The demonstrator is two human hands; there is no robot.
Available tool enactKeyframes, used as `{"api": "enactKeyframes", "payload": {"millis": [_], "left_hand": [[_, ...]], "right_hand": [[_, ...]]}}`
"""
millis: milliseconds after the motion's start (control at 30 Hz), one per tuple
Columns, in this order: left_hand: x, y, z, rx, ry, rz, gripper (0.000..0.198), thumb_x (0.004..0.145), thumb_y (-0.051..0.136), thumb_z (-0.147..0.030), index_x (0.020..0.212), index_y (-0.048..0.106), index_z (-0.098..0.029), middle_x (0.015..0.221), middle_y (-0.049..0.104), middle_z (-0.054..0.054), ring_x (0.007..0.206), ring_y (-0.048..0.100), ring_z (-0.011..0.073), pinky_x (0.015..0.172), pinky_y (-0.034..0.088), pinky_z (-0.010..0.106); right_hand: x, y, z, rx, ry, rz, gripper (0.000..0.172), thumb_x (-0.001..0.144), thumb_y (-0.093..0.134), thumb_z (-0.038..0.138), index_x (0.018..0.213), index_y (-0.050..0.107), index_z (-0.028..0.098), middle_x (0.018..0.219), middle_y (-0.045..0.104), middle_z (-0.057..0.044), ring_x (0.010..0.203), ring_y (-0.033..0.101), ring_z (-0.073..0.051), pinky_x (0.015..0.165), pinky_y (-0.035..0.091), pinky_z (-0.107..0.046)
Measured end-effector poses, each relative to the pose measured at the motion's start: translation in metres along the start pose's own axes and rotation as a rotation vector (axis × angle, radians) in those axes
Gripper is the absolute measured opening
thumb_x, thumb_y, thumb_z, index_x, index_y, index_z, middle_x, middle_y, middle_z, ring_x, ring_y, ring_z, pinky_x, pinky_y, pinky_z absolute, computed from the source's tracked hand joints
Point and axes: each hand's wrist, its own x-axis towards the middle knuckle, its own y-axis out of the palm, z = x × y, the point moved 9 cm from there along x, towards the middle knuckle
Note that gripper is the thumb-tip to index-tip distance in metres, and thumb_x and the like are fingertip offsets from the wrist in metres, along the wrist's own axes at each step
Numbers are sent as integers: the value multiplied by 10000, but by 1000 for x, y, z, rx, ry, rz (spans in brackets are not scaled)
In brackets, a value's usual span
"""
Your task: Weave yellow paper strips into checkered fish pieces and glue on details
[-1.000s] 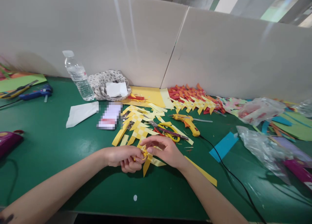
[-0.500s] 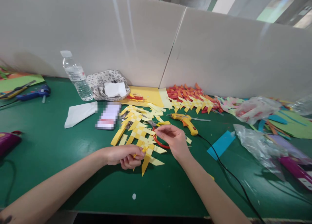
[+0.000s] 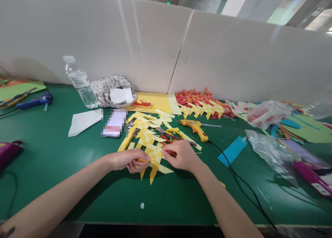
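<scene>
My left hand (image 3: 129, 160) is closed in a pinch on a thin yellow paper strip (image 3: 143, 160) at the left edge of a woven yellow paper piece (image 3: 153, 155) that lies on the green table (image 3: 77, 182). My right hand (image 3: 181, 156) is closed at the piece's right edge, fingers pinched on its strips near something red. Behind the hands lie more woven yellow pieces (image 3: 145, 124) and scissors with yellow and red handles (image 3: 173, 136).
A yellow glue gun (image 3: 194, 126) with a black cord (image 3: 246, 186) lies right of the scissors. A water bottle (image 3: 79, 82), cloth pouch (image 3: 111, 89), phone (image 3: 114, 124) and white tissue (image 3: 83, 122) sit behind left. Orange and yellow woven pieces (image 3: 204, 105), plastic bags (image 3: 269, 151) and a blue paper scrap (image 3: 232, 151) lie right.
My right hand reached back to the scissors area, then came forward again to the woven piece's right edge. My left hand stayed pinched on its strip.
</scene>
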Motion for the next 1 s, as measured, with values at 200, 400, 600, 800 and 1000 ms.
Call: {"api": "enactKeyframes", "payload": {"millis": [200, 400, 600, 800, 1000], "left_hand": [[0, -10, -1, 9, 26, -121, 383, 861, 449, -329, 542, 497, -122, 455, 150, -87, 396, 101, 45, 406, 66, 238], [1, -13, -8, -22, 130, -164, 359, 835, 469, -331, 631, 626, -81, 458, 147, -87, 402, 104, 50, 409, 70, 235], [-2, -26, -14, 7, 250, -286, 394, 798, 437, -313, 553, 648, -87, 423, 165, -74, 393, 121, 59, 427, 92, 254], [-5, -20, -17, 251, 228, -361, 381, 763, 454, -303, 495, 646, -113, 382, 241, -46, 396, 199, 79, 445, 162, 273], [-8, -22, -24, 365, 230, -486, 401, 795, 409, -303, 506, 620, -121, 428, 325, -28, 436, 281, 91, 466, 216, 258]], "right_hand": [[-1, 0, 7, -343, -121, -97, 329, 867, 447, 273, 610, 629, 177, 581, 597, -20, 557, 498, -113, 513, 268, -252], [-1, 11, 2, -267, -102, 20, 229, 822, 569, 385, 864, 712, 211, 808, 717, -31, 698, 622, -141, 597, 372, -242], [3, 26, -1, -434, 29, 145, 519, 723, 575, 632, 1043, 694, 241, 740, 731, -73, 661, 653, -208, 510, 315, -255], [12, 37, -7, -598, 128, 162, 623, 818, 400, 658, 1204, 592, 207, 742, 714, -121, 664, 656, -222, 498, 309, -257], [15, 36, -10, -680, 152, 90, 713, 841, 313, 666, 1145, 606, 91, 650, 680, -139, 609, 643, -247, 489, 310, -276]]}}
